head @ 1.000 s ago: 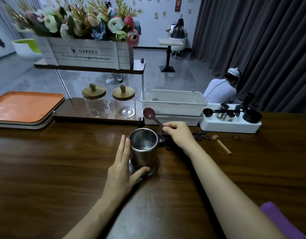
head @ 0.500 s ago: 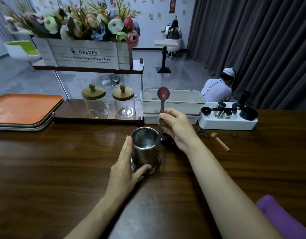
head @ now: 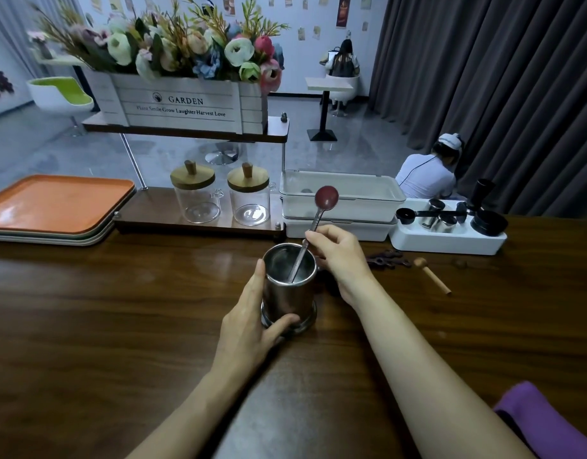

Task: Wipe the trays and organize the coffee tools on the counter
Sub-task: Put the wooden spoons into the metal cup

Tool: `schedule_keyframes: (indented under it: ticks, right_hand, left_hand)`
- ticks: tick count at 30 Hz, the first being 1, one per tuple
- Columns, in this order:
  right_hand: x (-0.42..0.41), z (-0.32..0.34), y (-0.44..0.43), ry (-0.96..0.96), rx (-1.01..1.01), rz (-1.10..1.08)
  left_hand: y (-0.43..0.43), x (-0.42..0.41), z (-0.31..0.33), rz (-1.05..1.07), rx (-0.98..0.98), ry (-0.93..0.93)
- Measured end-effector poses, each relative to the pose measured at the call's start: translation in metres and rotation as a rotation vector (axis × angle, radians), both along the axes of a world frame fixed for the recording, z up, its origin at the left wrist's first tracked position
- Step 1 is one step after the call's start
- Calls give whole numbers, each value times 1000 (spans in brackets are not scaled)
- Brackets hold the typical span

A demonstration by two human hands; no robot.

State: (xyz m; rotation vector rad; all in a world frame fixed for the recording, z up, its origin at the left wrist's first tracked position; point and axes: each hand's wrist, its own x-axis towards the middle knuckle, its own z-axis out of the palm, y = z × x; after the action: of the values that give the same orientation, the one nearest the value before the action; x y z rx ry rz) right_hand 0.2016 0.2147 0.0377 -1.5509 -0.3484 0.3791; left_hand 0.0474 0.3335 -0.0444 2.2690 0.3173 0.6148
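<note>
Far left: a stack of trays point(head: 53, 203), orange one on top, lying flat at the counter point(head: 120, 326) edge; whether they have been wiped cannot be told. Right of these, on a low wooden shelf: two glass jars point(head: 194, 197) with wooden lids, upright. Centre: the steel cup point(head: 288, 286), upright on the counter. Your left hand point(head: 249, 326) grips it, fingers along its left wall and thumb curled across the near side. In the cup: one spoon point(head: 318, 213), handle end down, reddish bowl up and leaning far-right over the rim. Your right hand point(head: 341, 256) pinches its handle just above the rim. Behind that: two stacked white bins point(head: 341, 197). Right of your wrist: small dark tools point(head: 384, 260) loose on the counter, then a wooden-handled tool point(head: 432, 274). Far right: a white organiser point(head: 451, 241) holding a black scoop, small steel cups and dark round pieces. Near right corner: a purple cloth point(head: 543, 422). Hazards: the spoon stands tall and top-heavy, so letting go abruptly could swing it against the rim and rock the cup; keep your left hand in place. Your right forearm lies close to the loose dark tools, and a careless pull-back could sweep them along the counter.
</note>
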Motion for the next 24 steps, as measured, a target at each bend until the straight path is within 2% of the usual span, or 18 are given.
schedule_keyframes:
  ticks: [6,14,20,24]
  right_hand:
    - [-5,-6,2,-34,-35,72]
    - [-6,-13,0,72,-65,158]
    - [-4,-14,-4,74,-60,179]
    - [4,-15,-23,83,53,51]
  left_hand:
    - [-1,0,0,10,9,-2]
    - [-2,0,1,23,20,-11]
    - [-1,0,0,24,3,-5]
    - [-1,0,0,22,-13,4]
